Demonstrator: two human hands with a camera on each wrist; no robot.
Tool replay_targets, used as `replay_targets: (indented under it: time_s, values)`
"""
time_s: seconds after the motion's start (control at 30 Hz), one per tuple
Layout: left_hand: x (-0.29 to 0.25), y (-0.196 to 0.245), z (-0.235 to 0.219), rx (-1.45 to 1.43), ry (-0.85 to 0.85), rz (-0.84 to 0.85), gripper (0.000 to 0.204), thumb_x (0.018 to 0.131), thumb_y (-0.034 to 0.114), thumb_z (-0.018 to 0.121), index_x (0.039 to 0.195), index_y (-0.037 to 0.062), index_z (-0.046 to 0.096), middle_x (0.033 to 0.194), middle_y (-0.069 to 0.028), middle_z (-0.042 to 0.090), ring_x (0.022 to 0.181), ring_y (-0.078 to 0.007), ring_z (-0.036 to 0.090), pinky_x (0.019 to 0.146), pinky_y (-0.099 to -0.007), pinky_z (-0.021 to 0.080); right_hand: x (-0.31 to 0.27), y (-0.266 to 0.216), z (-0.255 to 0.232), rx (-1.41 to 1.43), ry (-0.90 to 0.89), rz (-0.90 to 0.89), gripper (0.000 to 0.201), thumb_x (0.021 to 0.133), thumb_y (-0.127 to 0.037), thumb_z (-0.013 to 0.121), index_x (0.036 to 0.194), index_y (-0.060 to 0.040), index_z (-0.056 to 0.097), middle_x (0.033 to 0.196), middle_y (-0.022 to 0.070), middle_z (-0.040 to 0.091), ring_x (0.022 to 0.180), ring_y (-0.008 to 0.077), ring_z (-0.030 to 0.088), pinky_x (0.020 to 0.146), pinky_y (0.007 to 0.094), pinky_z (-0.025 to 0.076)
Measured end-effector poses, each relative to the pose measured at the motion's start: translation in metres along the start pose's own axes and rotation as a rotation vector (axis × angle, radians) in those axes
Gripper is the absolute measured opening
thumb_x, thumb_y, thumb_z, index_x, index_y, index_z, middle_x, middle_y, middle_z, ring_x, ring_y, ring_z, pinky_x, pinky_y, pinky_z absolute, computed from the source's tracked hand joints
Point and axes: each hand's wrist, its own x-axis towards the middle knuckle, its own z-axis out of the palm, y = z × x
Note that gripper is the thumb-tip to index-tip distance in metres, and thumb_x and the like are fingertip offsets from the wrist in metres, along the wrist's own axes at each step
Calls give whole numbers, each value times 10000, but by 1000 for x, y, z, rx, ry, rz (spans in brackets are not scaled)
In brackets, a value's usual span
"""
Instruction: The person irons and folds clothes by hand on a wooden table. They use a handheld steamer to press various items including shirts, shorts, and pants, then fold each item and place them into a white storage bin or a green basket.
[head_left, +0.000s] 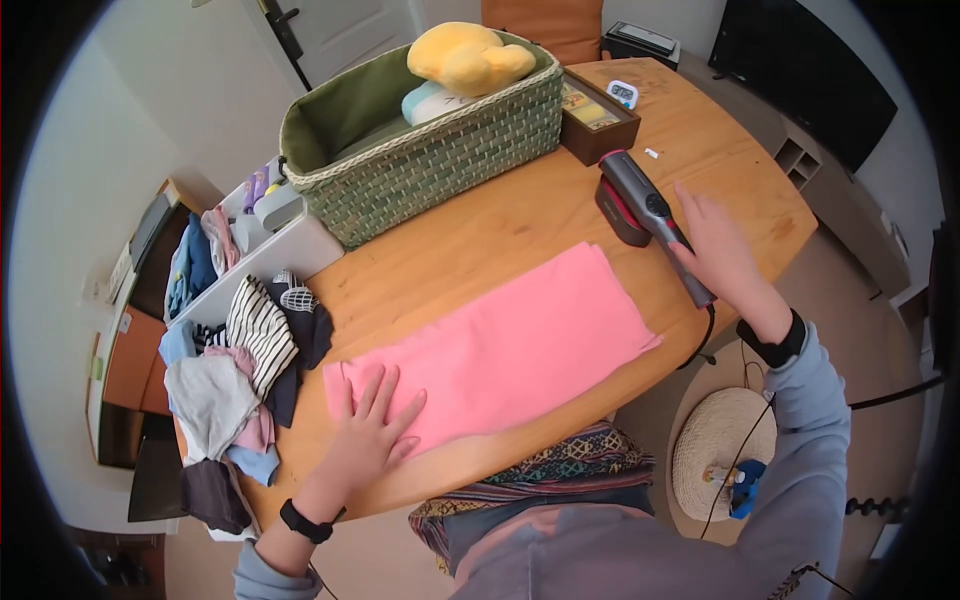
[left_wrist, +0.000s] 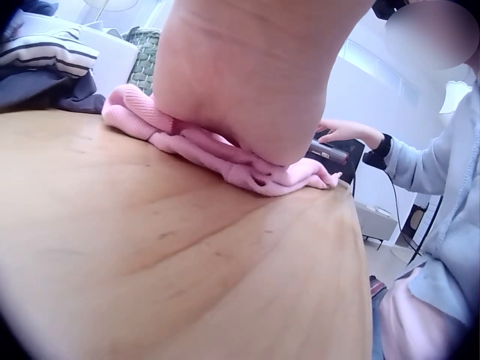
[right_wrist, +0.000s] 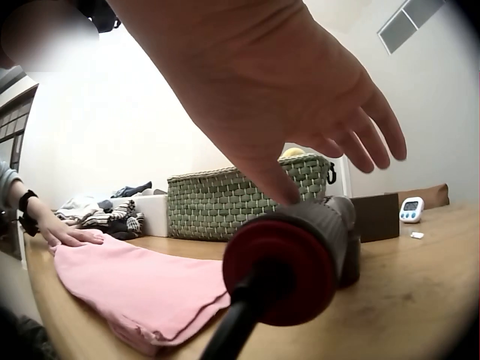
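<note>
A folded pink garment (head_left: pixel 500 345) with ribbed edging lies flat along the table's front edge. My left hand (head_left: pixel 370 430) rests on its left end, fingers spread and straight. At the right side of the table is a grey and red handheld garment steamer (head_left: pixel 655 210), its cord running off the handle end. My right hand (head_left: pixel 715 245) is over the handle with the fingers extended, not curled round it. In the right wrist view the thumb (right_wrist: pixel 274 180) is right at the top of the handle. Most of the pink garment is hidden behind my left hand in the left wrist view.
A green woven basket (head_left: pixel 440 150) with yellow and pale plush things stands at the back. Beside it are a brown box (head_left: pixel 598 120) and a small white timer (head_left: pixel 622 94). A clothes pile (head_left: pixel 235 365) and a white bin (head_left: pixel 300 255) occupy the left side.
</note>
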Motion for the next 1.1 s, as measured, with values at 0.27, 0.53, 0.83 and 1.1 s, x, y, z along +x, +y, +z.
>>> replay_targets:
  time_s: [0.27,0.53,0.83,1.1]
  values:
    - [29,22,18,-98,121,-37,563,866,414,545,1386,242,415,1481,-227,214,1353,-388,240,1014,-682,140,20,22,30,987,-457,402,475,786,-207,673,1153,17,472,859,148,629,723,217,636,598,337,501]
    - [62,42,32,-142,306,-115,556,869,422,539,1384,249,415,1454,-247,249,1341,-397,254,997,-702,144,28,18,14,1322,-586,590,317,780,-166,662,1005,-31,485,643,26,504,475,114,504,434,250,431]
    - [85,7,6,-192,328,6,459,847,292,577,1295,220,511,1328,-207,447,1211,-357,446,968,-613,307,3,-81,-60,1453,-562,516,317,756,-116,652,1038,-39,528,755,25,527,548,99,523,469,226,447]
    - [82,-58,1,-598,427,-495,266,759,253,688,896,28,648,891,-169,648,829,-278,632,719,-366,499,-23,-172,-34,1544,-894,214,513,797,-104,629,1244,-28,389,889,76,536,646,131,593,555,258,504]
